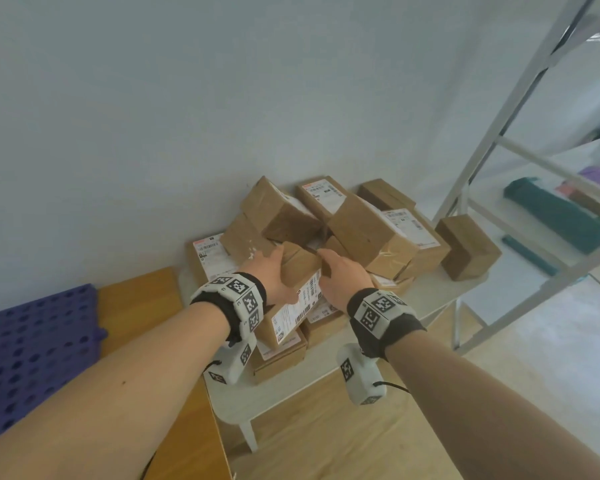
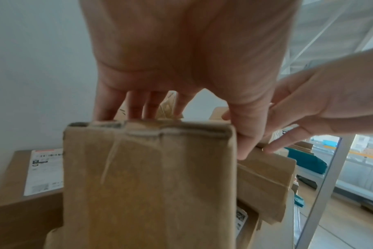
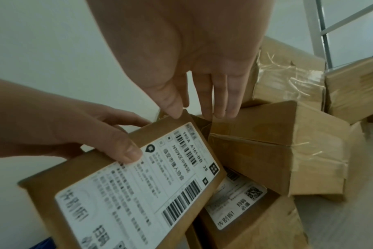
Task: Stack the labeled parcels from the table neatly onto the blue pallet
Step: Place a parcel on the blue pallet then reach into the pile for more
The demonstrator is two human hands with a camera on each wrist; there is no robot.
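Several brown cardboard parcels (image 1: 357, 226) lie piled on a low white table (image 1: 291, 389). My left hand (image 1: 278, 268) grips one labelled parcel (image 1: 300, 303) at the front of the pile and holds it tilted. Its thumb presses the white label while the fingers reach over the far edge. The left wrist view shows the parcel's plain back (image 2: 149, 185) under my left hand (image 2: 189, 128). My right hand (image 3: 197, 114) has straight fingers, and its fingertips touch the top corner of the labelled parcel (image 3: 138, 185). The blue pallet (image 1: 32, 358) lies on the floor at the left.
A wooden board (image 1: 142, 299) lies between pallet and table. A metal shelf frame (image 1: 499, 150) stands at the right with teal items (image 1: 551, 216) on it. One parcel (image 1: 468, 247) sits apart at the table's right end. A wall is close behind the pile.
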